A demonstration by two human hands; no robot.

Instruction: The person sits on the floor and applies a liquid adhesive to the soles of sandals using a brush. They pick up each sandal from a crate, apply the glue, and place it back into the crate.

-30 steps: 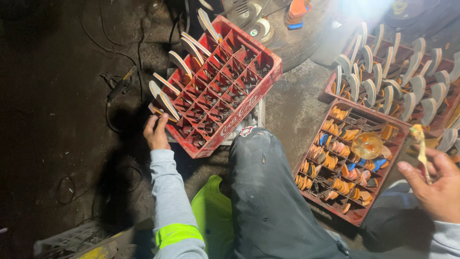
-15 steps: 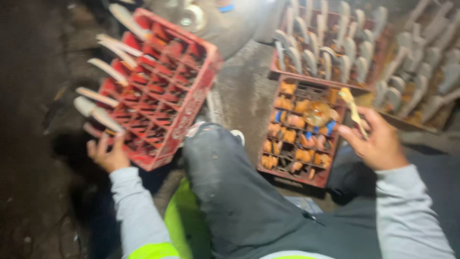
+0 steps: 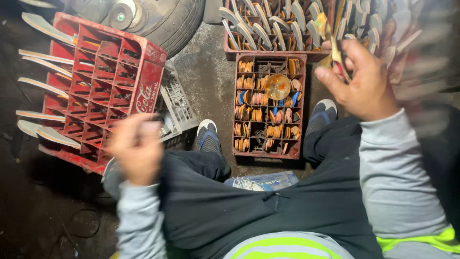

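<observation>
A seated person is looking down over their own dark trousers, with both hands raised above crates on a dirty concrete floor. The right hand (image 3: 360, 81) is pinching a thin yellowish strip (image 3: 331, 45) between thumb and fingers, fingers closed on it; the strip's long axis is running nearly upright, tilting slightly up and to the left, its top end pointing toward the far crates. It is looking narrow, flat and pale gold, partly blurred, and it is sitting high on the right, over the edge of the small crate. The left hand (image 3: 135, 146) is blurring with motion in front of the big red crate; whether its fingers are closed or holding anything cannot be told. The big red crate (image 3: 103, 81) is tilting on its side on the left, its divided cells mostly bare, with pale curved blades poking out along its left edge. The small red crate (image 3: 268, 103), between the person's two shoes, is holding stacks of orange and blue discs in its cells, with a round amber lid (image 3: 278, 86) lying on top. Behind it, a further crate (image 3: 273, 31) is standing full of upright pale curved blades.
</observation>
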